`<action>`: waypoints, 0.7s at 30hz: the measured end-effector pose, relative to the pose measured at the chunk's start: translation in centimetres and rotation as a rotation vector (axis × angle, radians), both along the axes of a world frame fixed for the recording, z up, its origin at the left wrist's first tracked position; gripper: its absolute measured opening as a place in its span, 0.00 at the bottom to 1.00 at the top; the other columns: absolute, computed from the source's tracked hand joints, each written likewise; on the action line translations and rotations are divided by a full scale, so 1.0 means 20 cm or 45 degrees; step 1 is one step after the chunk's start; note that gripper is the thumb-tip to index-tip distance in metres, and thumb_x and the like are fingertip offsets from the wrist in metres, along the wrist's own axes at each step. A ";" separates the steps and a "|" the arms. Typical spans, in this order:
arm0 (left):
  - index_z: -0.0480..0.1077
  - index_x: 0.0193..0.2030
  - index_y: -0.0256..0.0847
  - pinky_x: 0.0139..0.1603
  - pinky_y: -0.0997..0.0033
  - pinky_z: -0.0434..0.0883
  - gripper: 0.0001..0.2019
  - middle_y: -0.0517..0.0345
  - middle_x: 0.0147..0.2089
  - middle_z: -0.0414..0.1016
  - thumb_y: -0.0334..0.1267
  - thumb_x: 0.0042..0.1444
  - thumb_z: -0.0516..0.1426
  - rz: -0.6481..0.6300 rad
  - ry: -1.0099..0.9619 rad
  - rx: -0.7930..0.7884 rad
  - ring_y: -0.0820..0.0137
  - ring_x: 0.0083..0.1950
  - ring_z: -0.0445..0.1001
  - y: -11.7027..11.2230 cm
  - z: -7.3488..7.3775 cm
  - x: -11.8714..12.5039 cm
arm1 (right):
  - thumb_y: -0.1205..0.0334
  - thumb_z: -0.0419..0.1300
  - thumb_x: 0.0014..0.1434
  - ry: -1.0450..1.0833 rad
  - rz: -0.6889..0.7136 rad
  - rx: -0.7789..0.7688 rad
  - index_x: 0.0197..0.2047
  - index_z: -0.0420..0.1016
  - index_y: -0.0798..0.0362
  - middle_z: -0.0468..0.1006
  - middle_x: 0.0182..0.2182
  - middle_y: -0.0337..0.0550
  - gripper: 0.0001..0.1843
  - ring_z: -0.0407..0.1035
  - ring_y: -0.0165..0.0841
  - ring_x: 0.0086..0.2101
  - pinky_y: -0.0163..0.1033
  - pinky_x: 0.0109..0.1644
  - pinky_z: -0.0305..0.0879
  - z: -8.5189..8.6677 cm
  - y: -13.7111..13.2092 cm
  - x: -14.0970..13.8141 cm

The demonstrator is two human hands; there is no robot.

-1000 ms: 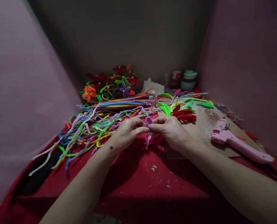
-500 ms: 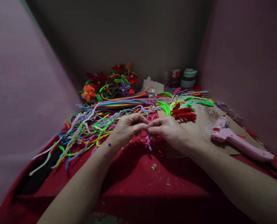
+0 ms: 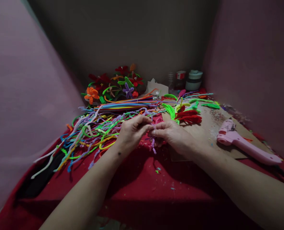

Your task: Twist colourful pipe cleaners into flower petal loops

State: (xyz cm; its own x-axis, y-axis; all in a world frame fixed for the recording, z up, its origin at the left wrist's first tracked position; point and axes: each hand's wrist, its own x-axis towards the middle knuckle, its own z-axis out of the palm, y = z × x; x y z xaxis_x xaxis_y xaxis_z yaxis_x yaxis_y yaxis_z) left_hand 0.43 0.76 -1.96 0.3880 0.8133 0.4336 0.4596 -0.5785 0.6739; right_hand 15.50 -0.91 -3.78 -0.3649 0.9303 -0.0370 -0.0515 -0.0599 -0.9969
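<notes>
My left hand (image 3: 134,131) and my right hand (image 3: 172,134) meet over the red cloth, fingertips touching. Between them is a purple pipe cleaner (image 3: 153,147), pinched by the thumb and fingers of each hand. One fuzzy, kinked end of it hangs below my fingers; the part inside the pinch is mostly hidden. Left of my left hand lies a loose heap of bent, multicoloured pipe cleaners (image 3: 84,140). Just beyond my right hand are red pipe-cleaner pieces (image 3: 189,117) and bright green leaf shapes (image 3: 169,111).
A pink glue gun (image 3: 247,143) rests at the right, partly on a cardboard sheet (image 3: 210,127). Fuzzy flowers (image 3: 128,91) stand at the back left, behind a bundle of straight pipe cleaners (image 3: 130,104). A lidded cup (image 3: 194,80) stands at the back right. Scraps dot the red cloth (image 3: 142,182).
My left wrist has turned slightly and shifted a little right, and the fingers of both hands have adjusted on the purple pipe cleaner. The other things lie as before.
</notes>
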 end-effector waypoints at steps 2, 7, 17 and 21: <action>0.71 0.34 0.36 0.22 0.79 0.60 0.07 0.62 0.24 0.69 0.37 0.50 0.56 -0.053 -0.092 -0.352 0.78 0.22 0.62 0.00 0.02 0.00 | 0.67 0.54 0.49 -0.004 0.009 0.009 0.19 0.65 0.56 0.65 0.14 0.36 0.09 0.59 0.24 0.16 0.31 0.21 0.55 0.00 0.00 0.00; 0.69 0.28 0.35 0.16 0.81 0.51 0.08 0.67 0.17 0.62 0.39 0.48 0.59 -0.059 -0.292 -0.629 0.83 0.16 0.54 0.01 0.02 0.00 | 0.64 0.54 0.52 -0.019 -0.075 -0.013 0.18 0.63 0.55 0.65 0.12 0.35 0.12 0.57 0.24 0.14 0.30 0.18 0.54 0.02 -0.01 -0.01; 0.66 0.26 0.36 0.15 0.82 0.55 0.08 0.65 0.17 0.65 0.38 0.49 0.57 0.127 -0.368 -0.591 0.82 0.16 0.59 -0.02 -0.03 0.07 | 0.70 0.50 0.52 -0.301 -0.326 0.200 0.22 0.59 0.53 0.64 0.12 0.33 0.09 0.60 0.25 0.14 0.30 0.18 0.53 0.00 -0.02 -0.04; 0.65 0.25 0.36 0.16 0.83 0.54 0.07 0.67 0.17 0.63 0.37 0.49 0.57 0.109 -0.357 -0.579 0.82 0.16 0.58 -0.03 -0.04 0.08 | 0.68 0.51 0.50 -0.609 -0.451 0.485 0.23 0.62 0.54 0.66 0.16 0.36 0.06 0.60 0.26 0.19 0.32 0.23 0.51 -0.04 0.00 -0.03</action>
State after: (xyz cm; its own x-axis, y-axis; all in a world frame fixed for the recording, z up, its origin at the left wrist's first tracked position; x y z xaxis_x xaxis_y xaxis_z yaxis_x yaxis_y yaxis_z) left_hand 2.01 0.25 -2.81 0.2323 0.9667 0.1076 0.2590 -0.1681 0.9511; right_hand 14.89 -0.93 -4.68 -0.0626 0.9701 0.2344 0.4454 0.2374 -0.8633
